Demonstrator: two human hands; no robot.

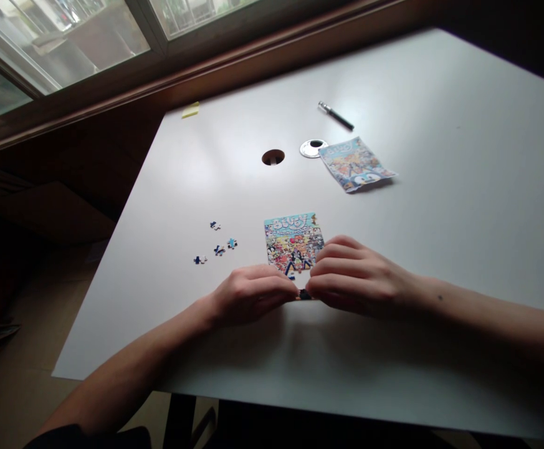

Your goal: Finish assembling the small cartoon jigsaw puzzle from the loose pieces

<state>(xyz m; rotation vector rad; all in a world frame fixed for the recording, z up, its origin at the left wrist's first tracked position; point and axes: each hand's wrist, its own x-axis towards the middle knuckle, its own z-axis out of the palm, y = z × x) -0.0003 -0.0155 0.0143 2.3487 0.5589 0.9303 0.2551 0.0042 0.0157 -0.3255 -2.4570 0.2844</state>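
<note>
A partly assembled jigsaw puzzle [293,243] with a crowded cartoon picture lies flat on the table in front of me. Gaps show near its lower edge, between my fingertips. My left hand [255,290] is closed, fingers together, its tips at the puzzle's lower left. On the other side, my right hand [362,274] curls over the lower right edge, thumb and fingertips pressed against it. A dark puzzle piece [304,294] shows between both sets of fingertips, partly covered. Several loose puzzle pieces [219,250] are scattered left of the puzzle.
On the white table [463,187], a creased picture sheet [356,165] overlaps a round metal cover [310,148]. Beside that is a cable hole [273,157]. A black pen [337,116] lies farther back, and a yellow sticker [190,110] marks the far left edge, near the window.
</note>
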